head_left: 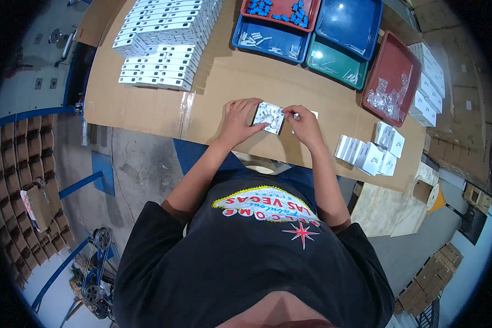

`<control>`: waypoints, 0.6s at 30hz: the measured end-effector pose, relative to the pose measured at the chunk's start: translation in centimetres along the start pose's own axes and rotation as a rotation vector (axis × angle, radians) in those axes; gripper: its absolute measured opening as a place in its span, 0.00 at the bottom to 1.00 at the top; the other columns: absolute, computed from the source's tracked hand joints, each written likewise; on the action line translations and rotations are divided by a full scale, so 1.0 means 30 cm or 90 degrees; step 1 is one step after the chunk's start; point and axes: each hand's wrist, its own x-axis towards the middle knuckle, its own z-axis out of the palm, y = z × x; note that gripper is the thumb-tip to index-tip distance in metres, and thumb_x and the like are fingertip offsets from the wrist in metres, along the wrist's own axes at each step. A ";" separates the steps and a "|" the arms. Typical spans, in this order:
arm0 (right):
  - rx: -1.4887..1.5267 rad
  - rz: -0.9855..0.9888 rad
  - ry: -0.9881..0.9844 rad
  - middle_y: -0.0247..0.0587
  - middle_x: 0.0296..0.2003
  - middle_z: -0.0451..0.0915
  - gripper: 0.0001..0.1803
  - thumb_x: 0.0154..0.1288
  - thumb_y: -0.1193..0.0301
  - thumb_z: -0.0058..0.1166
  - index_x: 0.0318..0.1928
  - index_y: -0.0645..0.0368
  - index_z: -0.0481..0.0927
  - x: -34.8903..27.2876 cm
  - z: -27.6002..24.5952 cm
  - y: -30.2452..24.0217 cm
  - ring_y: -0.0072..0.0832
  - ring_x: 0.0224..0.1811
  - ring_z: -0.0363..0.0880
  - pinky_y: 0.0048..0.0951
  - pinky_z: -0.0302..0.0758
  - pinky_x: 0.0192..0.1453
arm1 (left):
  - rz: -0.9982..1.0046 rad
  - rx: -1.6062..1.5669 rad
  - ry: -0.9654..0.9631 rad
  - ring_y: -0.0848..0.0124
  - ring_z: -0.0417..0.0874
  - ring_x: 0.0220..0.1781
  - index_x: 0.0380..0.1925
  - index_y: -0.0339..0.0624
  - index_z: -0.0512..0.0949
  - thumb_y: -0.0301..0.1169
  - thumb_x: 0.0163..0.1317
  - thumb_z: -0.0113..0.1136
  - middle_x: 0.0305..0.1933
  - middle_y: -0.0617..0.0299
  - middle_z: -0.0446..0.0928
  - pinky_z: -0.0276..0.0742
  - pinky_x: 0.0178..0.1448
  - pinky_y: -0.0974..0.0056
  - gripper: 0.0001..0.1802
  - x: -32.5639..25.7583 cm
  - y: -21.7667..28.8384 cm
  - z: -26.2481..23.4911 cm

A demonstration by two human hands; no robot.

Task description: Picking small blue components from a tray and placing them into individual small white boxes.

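A worker stands over a cardboard-covered bench [147, 104], seen from a head-worn camera, with both hands meeting on a small open white box [269, 117] at the near edge. The left hand [239, 117] grips the box's left side, fingers curled over its top edge, steadying it flat on the cardboard so its opening faces up; small pale parts show inside. The right hand [303, 123] touches the box's right edge with fingertips pinched together, possibly on a small part or flap, though what it pinches is too small to tell. Supplies sit within arm's reach in an arc beyond the hands: a blue tray [268, 38] of pale parts, a red tray [281, 11] of blue pieces, a second blue tray [349, 22], a green tray [336, 63], and a dark red tray [391, 76] of clear bagged items. Rows of closed white boxes [164, 38] are stacked at far left, apart from the working spot, while a smaller cluster of white boxes [372, 153] lies just right of the right hand.
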 end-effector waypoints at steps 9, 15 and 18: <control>-0.192 -0.057 -0.041 0.40 0.42 0.78 0.13 0.68 0.66 0.60 0.51 0.44 0.89 -0.023 0.098 -0.059 0.39 0.42 0.83 0.40 0.79 0.46 | 0.004 0.006 -0.066 0.64 0.69 0.73 0.68 0.49 0.70 0.50 0.48 0.78 0.70 0.63 0.73 0.54 0.76 0.48 0.47 -0.027 -0.039 0.017; -0.204 -0.017 -0.031 0.38 0.41 0.78 0.13 0.66 0.67 0.61 0.50 0.41 0.90 -0.019 0.111 -0.062 0.39 0.44 0.83 0.41 0.80 0.46 | 0.020 0.010 -0.066 0.65 0.69 0.74 0.67 0.49 0.71 0.50 0.48 0.78 0.71 0.65 0.73 0.53 0.76 0.48 0.46 -0.035 -0.056 0.019; -0.190 0.010 -0.016 0.38 0.41 0.78 0.13 0.66 0.68 0.62 0.49 0.40 0.90 -0.019 0.123 -0.049 0.38 0.44 0.83 0.41 0.80 0.46 | 0.017 0.007 -0.065 0.66 0.68 0.74 0.67 0.50 0.71 0.50 0.48 0.77 0.71 0.66 0.73 0.53 0.77 0.48 0.46 -0.033 -0.054 0.024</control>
